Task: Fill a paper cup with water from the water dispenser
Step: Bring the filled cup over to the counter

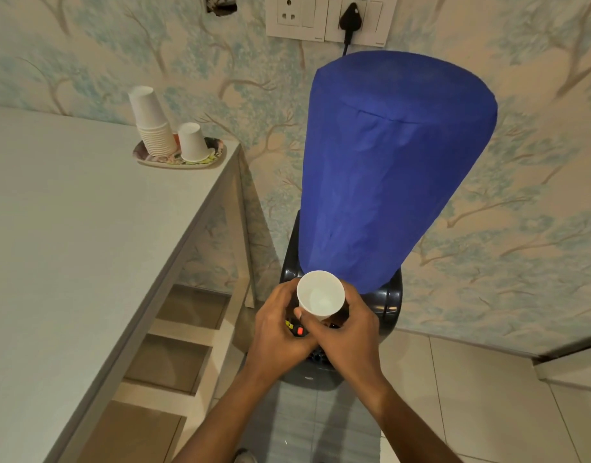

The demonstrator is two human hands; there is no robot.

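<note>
A white paper cup (320,294) is held upright, mouth toward me, in front of the dark water dispenser (389,304). Both hands wrap it: my left hand (280,332) from the left with the thumb on its side, my right hand (349,335) from the right and below. The cup's inside looks pale; whether it holds water I cannot tell. A blue cloth cover (387,168) hides the bottle on top of the dispenser. A red tap button (300,330) shows between my hands; the spouts are hidden.
A pale counter (70,245) runs along the left, with open shelves (173,359) beneath. At its far corner a patterned tray (217,152) holds a stack of upturned paper cups (152,123) and a single one (193,142). A black plug (350,16) sits in a wall socket.
</note>
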